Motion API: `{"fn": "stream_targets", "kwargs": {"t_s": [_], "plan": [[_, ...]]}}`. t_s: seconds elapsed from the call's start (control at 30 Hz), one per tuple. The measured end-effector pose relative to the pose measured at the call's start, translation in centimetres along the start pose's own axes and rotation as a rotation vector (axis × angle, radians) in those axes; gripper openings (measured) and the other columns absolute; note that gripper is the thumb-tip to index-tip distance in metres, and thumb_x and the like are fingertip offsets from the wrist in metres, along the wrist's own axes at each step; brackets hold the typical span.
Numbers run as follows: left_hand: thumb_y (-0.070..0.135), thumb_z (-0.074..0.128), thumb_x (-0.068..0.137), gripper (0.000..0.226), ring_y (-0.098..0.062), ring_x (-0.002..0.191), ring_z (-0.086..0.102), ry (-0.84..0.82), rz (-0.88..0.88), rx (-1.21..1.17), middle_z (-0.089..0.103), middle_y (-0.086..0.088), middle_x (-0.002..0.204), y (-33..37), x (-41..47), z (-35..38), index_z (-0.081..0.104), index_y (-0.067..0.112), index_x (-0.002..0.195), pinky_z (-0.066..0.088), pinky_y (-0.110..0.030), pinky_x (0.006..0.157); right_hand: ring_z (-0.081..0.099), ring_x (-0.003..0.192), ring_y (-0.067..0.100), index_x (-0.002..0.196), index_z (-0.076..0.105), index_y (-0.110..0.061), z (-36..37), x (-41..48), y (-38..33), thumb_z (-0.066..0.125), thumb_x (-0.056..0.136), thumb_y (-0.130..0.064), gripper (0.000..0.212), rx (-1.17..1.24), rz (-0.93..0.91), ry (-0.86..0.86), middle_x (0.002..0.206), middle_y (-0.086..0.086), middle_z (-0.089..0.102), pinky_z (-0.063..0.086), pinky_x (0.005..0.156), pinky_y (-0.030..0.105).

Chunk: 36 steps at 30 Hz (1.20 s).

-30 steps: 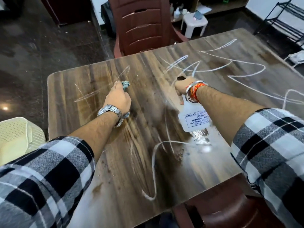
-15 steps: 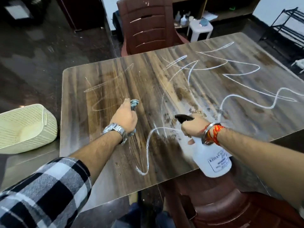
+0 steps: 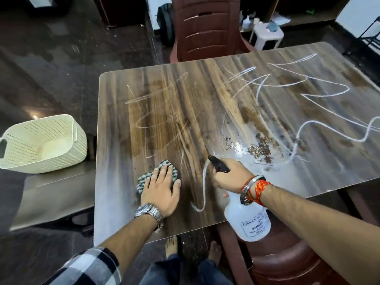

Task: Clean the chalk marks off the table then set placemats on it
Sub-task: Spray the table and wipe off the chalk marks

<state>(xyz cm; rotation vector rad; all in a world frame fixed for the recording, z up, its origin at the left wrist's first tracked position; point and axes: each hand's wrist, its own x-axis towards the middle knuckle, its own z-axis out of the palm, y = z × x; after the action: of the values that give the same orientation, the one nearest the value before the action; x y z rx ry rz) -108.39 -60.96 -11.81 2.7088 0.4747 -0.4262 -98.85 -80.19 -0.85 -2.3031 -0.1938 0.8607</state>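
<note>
- While our left hand (image 3: 162, 192) lies flat, fingers straight, pressing the checked cloth (image 3: 167, 165) onto the table (image 3: 115, 202) near its front edge, we judge the cleaning to be under way but far from finished.
- Head view, grip: our right hand (image 3: 230, 175) is curled round the neck of the spray bottle (image 3: 248, 219), just below its black spray head. The nozzle points out over the tabletop and the white bottle body hangs past the near edge.
- Head view, chalk marks (image 3: 308, 123): bold white lines cross the whole right half. One loop runs down between the two hands to the front edge. The left half carries only faint, thinned strokes, so it looks partly wiped.
- Head view, wet patch (image 3: 242, 147): beads and sheen lie just beyond the nozzle, over part of a chalk line. We read this as sprayed and not yet wiped.
- Head view, placemats: none in sight. The cream basket (image 3: 41, 145) beside the table's left edge shows nothing inside, as far as we can see.
- Standing: left half needs a finishing pass, the right half is untouched, and the placemat stage has not started.
</note>
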Motion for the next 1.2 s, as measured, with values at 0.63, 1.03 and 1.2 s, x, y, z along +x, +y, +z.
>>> {"fn": "stream_targets", "kwargs": {"t_s": [0.63, 1.03, 1.2], "plan": [[0.071, 0.002, 0.081, 0.093, -0.032, 0.148, 0.002, 0.267, -0.613, -0.07, 0.005, -0.009, 0.163, -7.3, 10.7, -2.8, 0.009, 0.016, 0.155, 0.001, -0.05, 0.118, 0.07, 0.07, 0.032, 0.079, 0.066, -0.006, 4.3, 13.3, -12.2, 0.053, 0.075, -0.018, 0.019, -0.052, -0.189, -0.086, 0.076, 0.014, 0.069, 0.062, 0.062, 0.05], [0.076, 0.017, 0.083, 0.097, -0.034, 0.147, -0.011, 0.33, -0.681, -0.101, -0.007, -0.011, 0.162, -8.8, 35.8, -12.6, 0.001, 0.012, 0.155, -0.007, -0.052, 0.117, 0.069, 0.065, 0.032, 0.08, 0.064, -0.005, -1.0, 24.1, -16.8, 0.051, 0.073, -0.025, 0.025, -0.011, -0.272, -0.022, 0.072, 0.016, 0.069, 0.061, 0.06, 0.053], [0.077, 0.014, 0.082, 0.099, -0.036, 0.147, -0.01, 0.316, -0.682, -0.029, -0.007, -0.013, 0.162, -10.1, 43.3, -15.6, 0.001, 0.01, 0.154, -0.007, -0.053, 0.117, 0.068, 0.065, 0.035, 0.07, 0.06, -0.006, -2.0, 27.9, -17.2, 0.049, 0.069, -0.027, 0.023, -0.026, -0.239, 0.031, 0.068, 0.015, 0.066, 0.06, 0.062, 0.049]]}}
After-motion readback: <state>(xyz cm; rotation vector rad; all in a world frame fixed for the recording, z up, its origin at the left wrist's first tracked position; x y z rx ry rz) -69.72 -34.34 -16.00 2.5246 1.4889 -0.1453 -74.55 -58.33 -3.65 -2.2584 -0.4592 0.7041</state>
